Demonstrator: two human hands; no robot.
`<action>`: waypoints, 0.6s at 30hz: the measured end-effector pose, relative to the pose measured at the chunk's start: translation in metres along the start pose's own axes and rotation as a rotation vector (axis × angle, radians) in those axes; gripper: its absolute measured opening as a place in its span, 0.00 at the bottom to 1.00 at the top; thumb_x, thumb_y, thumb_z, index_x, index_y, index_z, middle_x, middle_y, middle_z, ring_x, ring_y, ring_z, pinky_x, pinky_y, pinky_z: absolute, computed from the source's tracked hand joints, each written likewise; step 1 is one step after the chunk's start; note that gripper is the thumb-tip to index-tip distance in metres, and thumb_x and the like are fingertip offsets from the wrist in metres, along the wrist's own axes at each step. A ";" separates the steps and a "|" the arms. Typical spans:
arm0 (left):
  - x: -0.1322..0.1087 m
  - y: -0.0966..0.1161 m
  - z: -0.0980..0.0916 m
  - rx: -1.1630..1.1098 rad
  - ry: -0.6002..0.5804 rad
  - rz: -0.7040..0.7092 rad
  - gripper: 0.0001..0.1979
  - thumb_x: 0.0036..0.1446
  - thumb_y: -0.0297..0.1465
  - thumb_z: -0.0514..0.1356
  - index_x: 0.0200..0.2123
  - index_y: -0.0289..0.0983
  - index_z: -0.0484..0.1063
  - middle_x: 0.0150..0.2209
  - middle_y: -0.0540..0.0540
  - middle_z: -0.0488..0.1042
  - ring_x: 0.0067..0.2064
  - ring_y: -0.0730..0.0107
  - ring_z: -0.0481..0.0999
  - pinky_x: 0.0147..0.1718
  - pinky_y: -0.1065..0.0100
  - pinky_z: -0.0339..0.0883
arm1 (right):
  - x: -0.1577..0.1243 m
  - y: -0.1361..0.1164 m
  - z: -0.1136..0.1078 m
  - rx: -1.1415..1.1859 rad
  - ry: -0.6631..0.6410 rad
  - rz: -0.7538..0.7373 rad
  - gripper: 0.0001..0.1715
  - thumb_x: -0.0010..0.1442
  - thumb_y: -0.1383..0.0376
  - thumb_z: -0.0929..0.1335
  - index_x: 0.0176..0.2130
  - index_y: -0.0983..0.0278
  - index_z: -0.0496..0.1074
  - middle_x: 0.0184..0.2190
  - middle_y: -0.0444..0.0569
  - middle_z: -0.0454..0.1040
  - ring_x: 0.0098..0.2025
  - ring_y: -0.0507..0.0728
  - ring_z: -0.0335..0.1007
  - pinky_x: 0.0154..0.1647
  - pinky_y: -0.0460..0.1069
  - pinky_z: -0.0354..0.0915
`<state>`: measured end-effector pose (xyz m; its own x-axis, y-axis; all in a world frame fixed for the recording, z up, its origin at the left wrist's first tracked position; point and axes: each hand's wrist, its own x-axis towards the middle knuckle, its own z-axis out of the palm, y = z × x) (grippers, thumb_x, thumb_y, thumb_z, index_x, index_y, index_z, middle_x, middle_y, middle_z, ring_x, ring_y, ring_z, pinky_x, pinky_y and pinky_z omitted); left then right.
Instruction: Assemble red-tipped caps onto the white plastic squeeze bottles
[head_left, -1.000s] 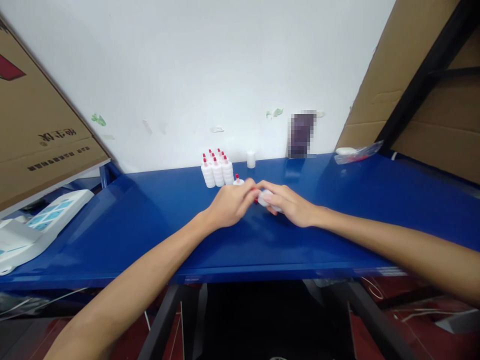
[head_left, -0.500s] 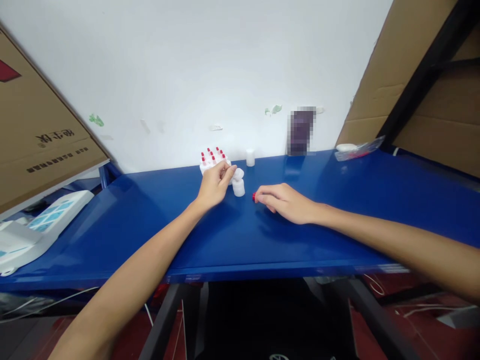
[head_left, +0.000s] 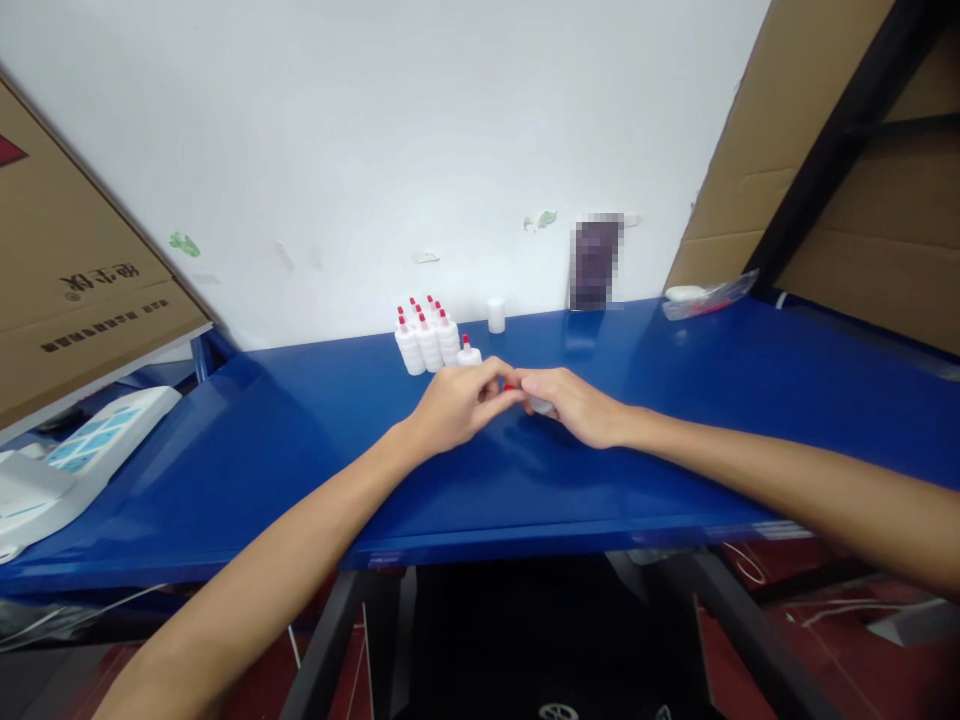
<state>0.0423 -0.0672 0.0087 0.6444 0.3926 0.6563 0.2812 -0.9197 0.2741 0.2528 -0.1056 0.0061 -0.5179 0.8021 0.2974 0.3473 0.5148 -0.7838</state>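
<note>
My left hand [head_left: 461, 405] and my right hand [head_left: 577, 405] meet over the blue table, fingertips almost touching. Between them shows a small red cap [head_left: 509, 387], with my left thumb and finger closed about it. A whitish piece [head_left: 541, 406], mostly covered by the fingers, is gripped in my right hand; its full shape is hidden. Just behind my left hand stands a white squeeze bottle [head_left: 469, 356] with a red tip. Farther back on the left, several similar red-tipped bottles [head_left: 429, 350] stand upright in a tight group.
A white cylinder [head_left: 496, 316] without a red tip stands by the wall. The blue table [head_left: 300, 450] carries a white device [head_left: 105, 440] at left and a clear plastic bag [head_left: 709, 300] at back right. Cardboard boxes [head_left: 82, 260] flank the sides.
My left hand has left the white bottle near the group and come right and nearer to meet my right hand. That bottle now shows a red tip. My right hand has hardly moved.
</note>
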 end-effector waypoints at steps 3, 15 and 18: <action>-0.003 0.004 0.008 0.023 -0.036 0.097 0.07 0.67 0.34 0.58 0.38 0.36 0.71 0.24 0.53 0.70 0.24 0.78 0.67 0.26 0.75 0.59 | 0.000 -0.003 0.001 0.018 -0.050 -0.063 0.20 0.71 0.55 0.58 0.36 0.63 0.68 0.32 0.45 0.69 0.34 0.54 0.62 0.38 0.50 0.58; -0.002 0.006 0.013 0.234 -0.029 0.252 0.10 0.69 0.35 0.55 0.41 0.36 0.73 0.27 0.49 0.76 0.26 0.74 0.73 0.26 0.72 0.63 | 0.002 -0.006 0.003 -0.079 -0.112 -0.037 0.14 0.65 0.66 0.58 0.28 0.63 0.65 0.27 0.43 0.66 0.30 0.52 0.59 0.34 0.49 0.55; -0.002 0.008 0.014 0.265 -0.050 0.263 0.10 0.69 0.35 0.55 0.38 0.36 0.72 0.25 0.51 0.75 0.23 0.75 0.72 0.22 0.72 0.58 | 0.001 -0.009 0.003 -0.106 -0.108 -0.047 0.12 0.62 0.68 0.59 0.29 0.63 0.65 0.29 0.44 0.69 0.31 0.53 0.61 0.35 0.49 0.56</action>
<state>0.0533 -0.0749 -0.0005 0.7509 0.1488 0.6434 0.2714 -0.9578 -0.0951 0.2470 -0.1107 0.0119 -0.6146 0.7422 0.2671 0.3988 0.5845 -0.7066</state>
